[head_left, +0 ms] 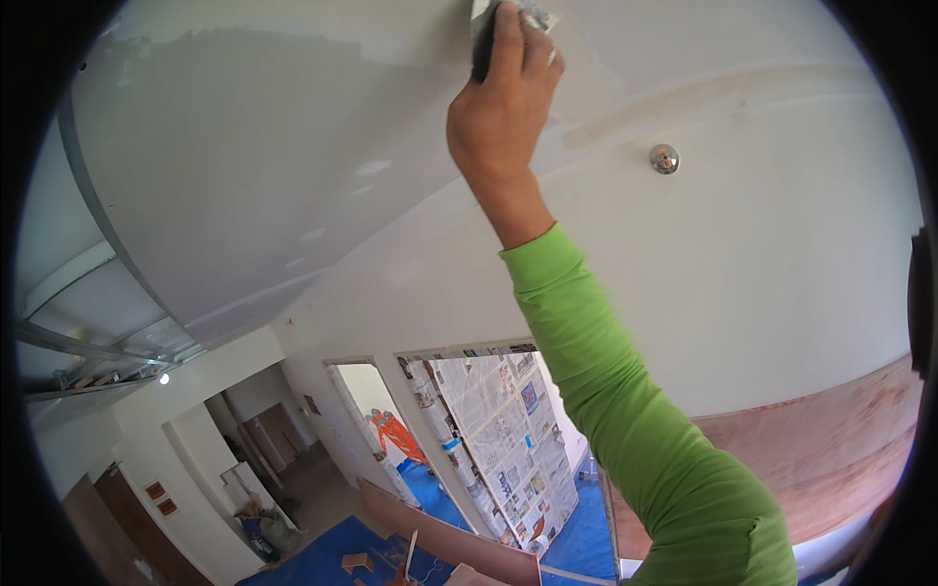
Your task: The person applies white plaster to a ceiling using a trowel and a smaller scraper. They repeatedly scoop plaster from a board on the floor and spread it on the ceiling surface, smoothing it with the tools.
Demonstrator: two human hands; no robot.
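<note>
My right hand (503, 117) is raised to the ceiling at the top of the view, its green-sleeved arm reaching up from the lower right. Its fingers are closed around a putty knife (483, 47) with a dark grip and a pale, smeared blade. The blade lies at or close against the grey-white ceiling board (244, 117); the picture's rim cuts off its far end. Around it the surface carries damp-looking filler and a few white patches (371, 168). My left hand does not show.
A round metal fitting (665, 159) sits right of my wrist. Newspaper covers a door panel (508, 439); orange clothing (396, 437) shows through another doorway. Blue sheeting (322, 557) covers floor below, beside a long brown board (440, 527). Metal ceiling framing (107, 220) is exposed at left.
</note>
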